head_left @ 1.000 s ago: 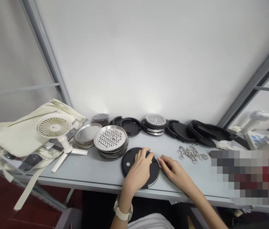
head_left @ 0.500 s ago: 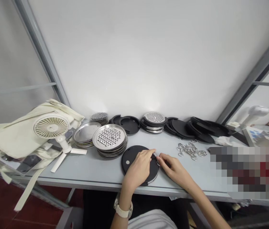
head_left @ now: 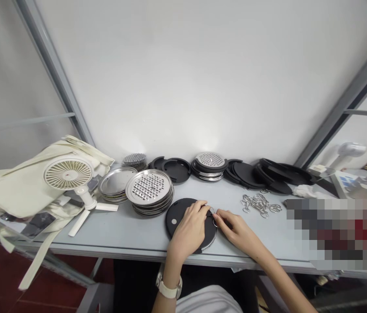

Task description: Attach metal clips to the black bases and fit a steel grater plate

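A round black disc [head_left: 182, 209] with a pale dot near its left side lies on the table close to the front edge. Over it rests my left hand [head_left: 191, 226], fingers bent together and pressing on the disc, fingertips near its upper right rim. At that rim, my right hand [head_left: 232, 226] pinches a small silver metal ring [head_left: 215, 223] between thumb and forefinger. Part of the ring and the disc's lower left side are hidden by my hands. Right of my hands lies a loose pile of silver rings with clips [head_left: 259, 203].
Perforated steel grater discs [head_left: 149, 188] are stacked left of my hands, beside plain metal discs [head_left: 117, 181]. Black round holders [head_left: 176, 169] line the wall, one stack topped by a grater plate [head_left: 209, 160]. A white fan [head_left: 69, 174] and cream bag [head_left: 23, 182] stand left.
My left fingertips have drawn back slightly from the silver ring, leaving more of it showing. My right hand stays pinched at the disc's rim.
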